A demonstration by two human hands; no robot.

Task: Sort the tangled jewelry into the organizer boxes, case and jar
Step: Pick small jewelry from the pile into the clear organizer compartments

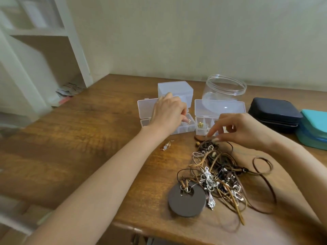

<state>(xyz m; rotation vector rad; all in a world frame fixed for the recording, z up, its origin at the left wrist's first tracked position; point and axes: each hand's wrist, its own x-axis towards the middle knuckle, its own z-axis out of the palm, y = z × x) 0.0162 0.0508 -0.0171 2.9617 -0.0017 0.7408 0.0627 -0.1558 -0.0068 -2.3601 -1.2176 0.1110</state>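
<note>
jar clear | case navy | pouch teal | table brown woodgrain

A brown wooden table with visible grain fills the near and middle ground. At far left a white shelf unit stands against a pale wall. Loose papers lie low in it, near the table's far left corner. Teal stacked containers sit at the table's right edge, partly cut off by the frame
</note>
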